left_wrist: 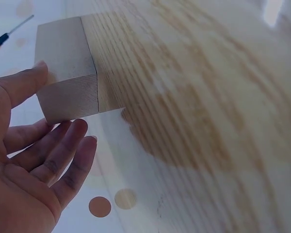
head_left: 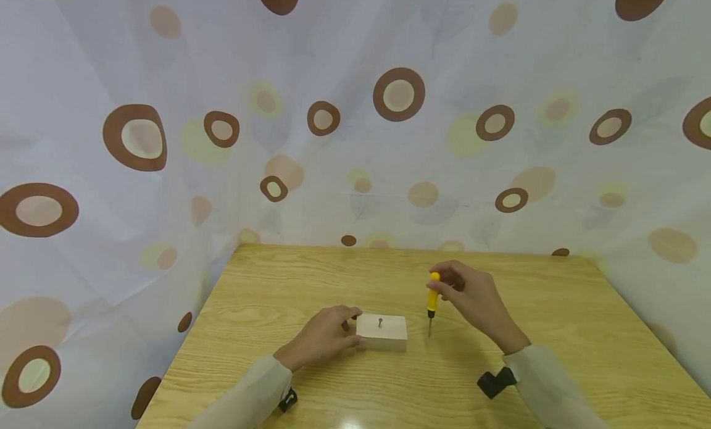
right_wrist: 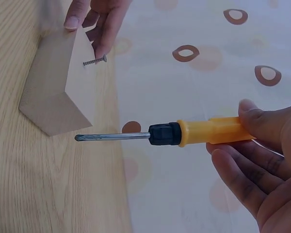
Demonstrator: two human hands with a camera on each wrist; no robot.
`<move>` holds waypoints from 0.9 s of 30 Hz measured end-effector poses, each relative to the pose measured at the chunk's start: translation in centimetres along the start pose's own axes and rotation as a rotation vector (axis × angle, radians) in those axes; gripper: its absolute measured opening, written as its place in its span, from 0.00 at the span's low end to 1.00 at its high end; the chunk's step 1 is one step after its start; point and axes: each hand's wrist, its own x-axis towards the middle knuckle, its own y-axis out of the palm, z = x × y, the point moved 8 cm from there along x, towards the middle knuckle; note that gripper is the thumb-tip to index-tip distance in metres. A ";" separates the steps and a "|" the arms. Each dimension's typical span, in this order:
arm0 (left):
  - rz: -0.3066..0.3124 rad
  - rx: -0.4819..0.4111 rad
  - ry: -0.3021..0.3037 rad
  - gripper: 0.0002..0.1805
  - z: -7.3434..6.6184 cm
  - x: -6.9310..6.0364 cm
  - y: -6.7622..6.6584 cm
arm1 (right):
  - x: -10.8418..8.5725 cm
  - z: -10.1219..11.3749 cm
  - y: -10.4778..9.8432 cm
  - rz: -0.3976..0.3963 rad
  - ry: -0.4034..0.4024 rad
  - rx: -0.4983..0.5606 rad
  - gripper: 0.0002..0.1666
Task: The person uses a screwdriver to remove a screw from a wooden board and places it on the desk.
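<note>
Fingers and thumb of my left hand [head_left: 319,336] hold the left end of a pale, rectangular wooden block [head_left: 382,343] on the wood-grained bench [head_left: 266,284]; a thin grey metal screw [right_wrist: 94,61] stands up from its top. Farther off to the right, my right hand [head_left: 479,300] pinches a yellow-handled, black-collared screwdriver [head_left: 432,300], tip down, apart from the screw. I'd best keep the block braced and the shaft square in line with the screw.

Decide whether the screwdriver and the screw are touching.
Apart. The right wrist view shows a plain gap between the tip of the screwdriver and the screw standing in the wooden block.
</note>
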 end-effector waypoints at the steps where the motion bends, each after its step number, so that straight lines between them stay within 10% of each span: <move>1: -0.001 -0.003 0.001 0.31 0.0 0.0 0.0 | 0.1 0.2 0.0 -0.008 -0.011 0.000 0.15; 27: 0.009 -0.022 -0.034 0.31 0.4 0.0 0.3 | 2.2 3.3 3.4 -0.098 -0.094 0.213 0.15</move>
